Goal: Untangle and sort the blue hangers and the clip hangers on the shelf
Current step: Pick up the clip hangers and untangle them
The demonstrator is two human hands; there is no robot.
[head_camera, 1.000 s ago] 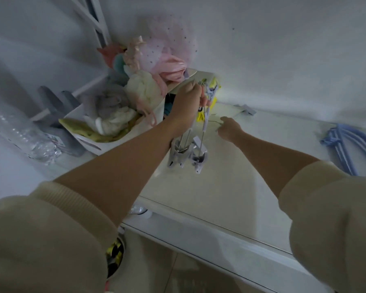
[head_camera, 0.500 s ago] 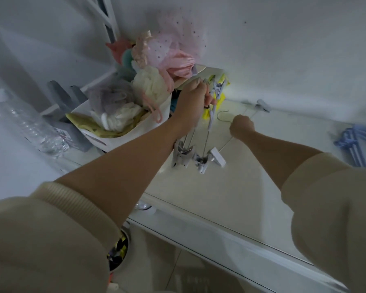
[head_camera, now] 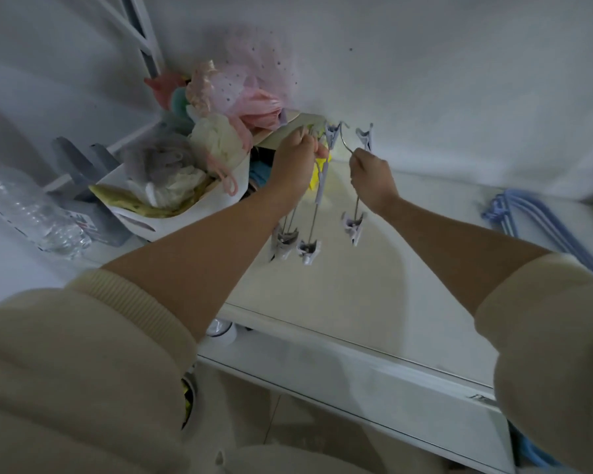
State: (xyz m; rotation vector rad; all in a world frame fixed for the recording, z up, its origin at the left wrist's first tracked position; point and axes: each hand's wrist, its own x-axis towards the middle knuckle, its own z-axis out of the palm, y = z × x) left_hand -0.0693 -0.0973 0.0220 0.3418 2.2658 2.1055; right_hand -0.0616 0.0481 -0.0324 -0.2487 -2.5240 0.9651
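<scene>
My left hand (head_camera: 297,159) grips the clip hangers (head_camera: 308,213); my right hand (head_camera: 370,179) pinches one stiff, light wire hook above the shelf (head_camera: 339,302).

A box (head_camera: 185,213) full of soft things sat at the back left corner of the shelf (head_camera: 374,295). A bottle (head_camera: 31,217) lay left of the box. The blue hangers (head_camera: 541,224) lay at the right edge of the shelf. Both hands were above the middle of the shelf, the left hand (head_camera: 297,165) beside the right hand (head_camera: 372,179), with clip hangers (head_camera: 308,230) hanging under them.
</scene>
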